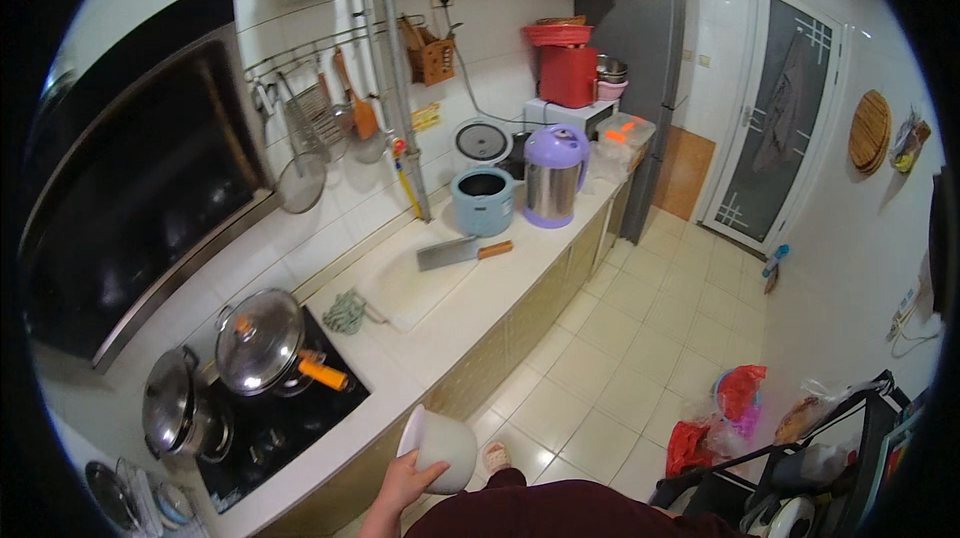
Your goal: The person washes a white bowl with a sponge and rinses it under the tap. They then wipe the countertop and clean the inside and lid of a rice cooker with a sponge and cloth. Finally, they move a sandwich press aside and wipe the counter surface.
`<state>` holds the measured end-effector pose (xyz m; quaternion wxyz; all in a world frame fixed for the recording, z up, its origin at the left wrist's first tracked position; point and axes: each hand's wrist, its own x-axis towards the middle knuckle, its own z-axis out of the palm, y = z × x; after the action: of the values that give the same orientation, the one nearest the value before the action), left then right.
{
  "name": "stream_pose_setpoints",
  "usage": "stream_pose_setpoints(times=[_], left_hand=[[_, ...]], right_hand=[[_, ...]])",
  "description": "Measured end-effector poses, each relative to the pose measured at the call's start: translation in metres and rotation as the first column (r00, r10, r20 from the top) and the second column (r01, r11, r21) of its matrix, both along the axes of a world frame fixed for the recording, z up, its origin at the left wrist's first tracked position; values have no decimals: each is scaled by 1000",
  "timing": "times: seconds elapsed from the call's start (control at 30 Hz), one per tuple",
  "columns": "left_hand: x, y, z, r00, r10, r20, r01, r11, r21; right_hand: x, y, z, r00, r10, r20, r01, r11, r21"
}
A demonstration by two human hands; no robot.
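My left hand (pixel 407 484) grips a deep, pale grey bowl-like container (pixel 448 452) by its side, thumb across the outer wall. The container is tilted so that its mouth faces left, and its inside is mostly hidden. It is beside the front edge of the white countertop (pixel 390 380), close to my body. My right hand is out of view. On the counter ahead, a cleaver (pixel 450 254) with a wooden handle lies across a white cutting board (pixel 416 286). Behind it stands a light blue rice cooker (pixel 482 209) with its lid (pixel 482 142) raised.
A black cooktop (pixel 270 437) bears a lidded pan (pixel 261 343) with an orange handle and a lidded steel pot (pixel 176 414). A cloth (pixel 345 313) and a purple-topped steel appliance (pixel 551 181) are on the counter. A black rack (pixel 810 418) and red bags (pixel 690 448) stand right.
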<state>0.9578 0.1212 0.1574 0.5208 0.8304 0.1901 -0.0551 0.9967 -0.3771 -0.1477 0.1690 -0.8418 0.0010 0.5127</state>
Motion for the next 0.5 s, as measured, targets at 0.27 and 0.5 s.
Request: stream_pose_setpoints(times=[0.27,0.5], left_hand=[[121,33,-5,993,95,66,-78,972,-224],[198,72,25,984,172,38,-166,978,-126]], right_hand=[[138,16,-6,981,179,-74,-185,980,-79],[353,170,76,845,196,498,-266,961,73]])
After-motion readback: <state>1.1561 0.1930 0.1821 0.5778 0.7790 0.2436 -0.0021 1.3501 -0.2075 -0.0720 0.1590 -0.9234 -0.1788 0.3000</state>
